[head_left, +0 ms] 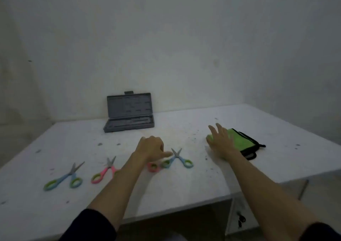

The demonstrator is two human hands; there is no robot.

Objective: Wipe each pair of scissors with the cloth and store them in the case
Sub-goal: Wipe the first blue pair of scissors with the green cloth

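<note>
Right hand [220,140] fingers spread flat on fuzzy green cloth [238,139]; left hand [151,148] fingers loosely curled, empty

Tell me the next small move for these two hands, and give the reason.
Probably close the right hand on the green cloth it lies flat upon, while the left hand, curled over the partly hidden pink scissors, lifts that pair. No scissors lie in the open grey case yet, and four pairs are on the table, so wiping seems not yet begun.
</note>
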